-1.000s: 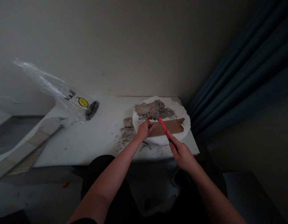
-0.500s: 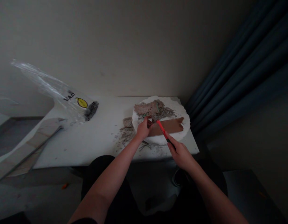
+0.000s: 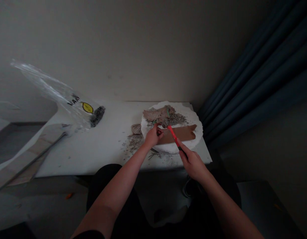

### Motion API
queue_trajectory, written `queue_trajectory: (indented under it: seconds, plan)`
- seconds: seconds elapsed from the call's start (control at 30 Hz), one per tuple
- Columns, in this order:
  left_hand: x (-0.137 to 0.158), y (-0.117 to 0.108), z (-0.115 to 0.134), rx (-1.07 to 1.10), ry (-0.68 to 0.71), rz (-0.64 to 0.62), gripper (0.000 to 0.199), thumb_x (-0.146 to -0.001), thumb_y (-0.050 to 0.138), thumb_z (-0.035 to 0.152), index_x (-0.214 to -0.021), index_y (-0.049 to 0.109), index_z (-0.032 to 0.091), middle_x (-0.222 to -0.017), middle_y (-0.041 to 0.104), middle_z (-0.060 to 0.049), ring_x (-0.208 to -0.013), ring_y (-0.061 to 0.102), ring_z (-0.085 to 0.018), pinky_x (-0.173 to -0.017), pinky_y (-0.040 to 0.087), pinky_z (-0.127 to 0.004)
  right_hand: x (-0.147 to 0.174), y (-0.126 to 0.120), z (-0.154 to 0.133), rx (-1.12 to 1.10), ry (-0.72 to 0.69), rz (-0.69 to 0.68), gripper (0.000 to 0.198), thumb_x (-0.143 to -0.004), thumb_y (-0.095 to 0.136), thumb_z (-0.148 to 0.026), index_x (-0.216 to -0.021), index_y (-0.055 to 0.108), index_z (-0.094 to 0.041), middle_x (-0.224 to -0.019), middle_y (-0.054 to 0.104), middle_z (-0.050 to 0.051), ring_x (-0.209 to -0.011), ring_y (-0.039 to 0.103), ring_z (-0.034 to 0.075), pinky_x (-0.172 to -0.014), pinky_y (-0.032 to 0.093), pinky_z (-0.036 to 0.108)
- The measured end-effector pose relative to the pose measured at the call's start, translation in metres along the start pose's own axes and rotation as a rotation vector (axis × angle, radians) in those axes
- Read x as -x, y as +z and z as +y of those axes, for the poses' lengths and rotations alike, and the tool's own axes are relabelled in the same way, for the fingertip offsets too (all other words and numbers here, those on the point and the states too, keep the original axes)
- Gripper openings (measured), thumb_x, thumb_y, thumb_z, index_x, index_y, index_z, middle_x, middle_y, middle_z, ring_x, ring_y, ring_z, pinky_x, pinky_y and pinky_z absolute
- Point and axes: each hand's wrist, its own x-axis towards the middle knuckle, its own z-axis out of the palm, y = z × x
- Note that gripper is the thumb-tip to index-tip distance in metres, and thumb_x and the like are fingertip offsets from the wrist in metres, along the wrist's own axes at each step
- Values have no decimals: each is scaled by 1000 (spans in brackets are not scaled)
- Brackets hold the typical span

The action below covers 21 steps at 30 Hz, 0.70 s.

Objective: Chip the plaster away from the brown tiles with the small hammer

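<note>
My right hand (image 3: 192, 161) is wrapped around the black grip of a red-handled hammer (image 3: 172, 133). Its small, dull metal head is just beyond my left fingertips. My left hand (image 3: 153, 135) rests at the left end of a flat brown strip (image 3: 179, 134), fingers curled and pinched together; what is between them is too small to make out. The strip has a notched right end and lies on a round white foam-like slab (image 3: 197, 121). Behind it on the slab sits a crumbling brownish block (image 3: 155, 114) with bits of green, amid grey-brown rubble (image 3: 178, 120).
The slab stands on a white table (image 3: 93, 152) against a wall. More crumbs and a broken chunk (image 3: 136, 128) lie left of it. A clear plastic bag (image 3: 66, 96) with dark contents and some flat boards (image 3: 31, 156) are farther left. A dark curtain (image 3: 255, 83) hangs at right.
The hammer's head has shifted very slightly, staying close to my left fingertips. My left hand keeps nearly the same place, and the block and strip lie as before.
</note>
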Motion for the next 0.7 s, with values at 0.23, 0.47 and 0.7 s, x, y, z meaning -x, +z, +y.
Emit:
queue_trajectory:
  seconds: [0.23,0.47,0.7]
  plan:
    - [-5,-29,-9,-35,-64,223,46,-76,54,15,-120,45,20,-91,65,-1,-78,61,-13,-70,48,-26,0,7,6,53,34,-49,58,-97,37,-26,-154,33,-23,-79,69,7,-68,62,23,-67,43,31]
    - [0,-56,-16,-316,-252,241,43,-80,48,16,-123,42,18,-94,67,-5,-82,64,-17,-74,48,-29,3,9,3,91,24,-68,58,-98,36,-27,-155,29,-27,-79,69,6,-69,63,24,-67,42,30]
    - [18,-82,-36,-721,-534,-114,39,-84,46,26,-121,51,14,-107,69,-18,-97,68,-29,-76,50,-35,4,5,13,73,87,-57,57,-98,36,-30,-155,31,-24,-77,68,6,-71,64,24,-70,43,32]
